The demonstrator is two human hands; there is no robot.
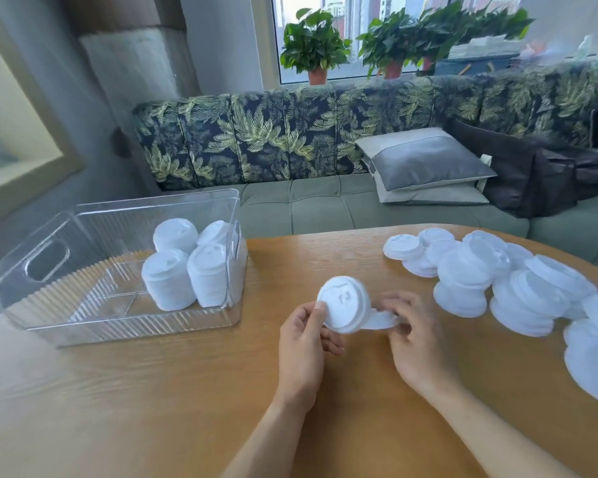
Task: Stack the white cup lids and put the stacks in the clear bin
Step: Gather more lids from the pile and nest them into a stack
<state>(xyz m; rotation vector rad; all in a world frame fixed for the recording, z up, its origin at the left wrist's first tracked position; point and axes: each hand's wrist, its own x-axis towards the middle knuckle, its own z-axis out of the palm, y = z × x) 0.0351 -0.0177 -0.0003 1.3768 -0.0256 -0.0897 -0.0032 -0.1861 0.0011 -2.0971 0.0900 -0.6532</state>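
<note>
A rounded wooden table [152, 391] with a pale oak grain fills the lower half of the frame. At centre, the left hand [304, 336] pinches a short tilted stack [344, 303] of white lids by its rim, with the thumb on the top face. Just to its right, the right hand [415, 336] is motion-blurred, its fingers curled around a single lid [380, 320] that meets the stack's lower edge.

The clear bin [32, 260] sits at the table's left edge, with ribbed walls and a cut-out handle. Four upright stacks in the bin [168, 281] are grouped at its right end, touching one another. A loose pile [497, 281] of lids, partly nested and leaning, spreads along the table's right edge, well apart from the bin.

Behind the table runs a sofa [290, 139] with a green seat and a leaf-print back. Two grey pillows [425, 163] lie stacked on it at the right, beside a dark bundle [532, 174]. On the sill above the sofa's back, potted plants [313, 46] stand before a window [359, 15] at the top of the frame. A pale wall with a recess fills the upper left.
</note>
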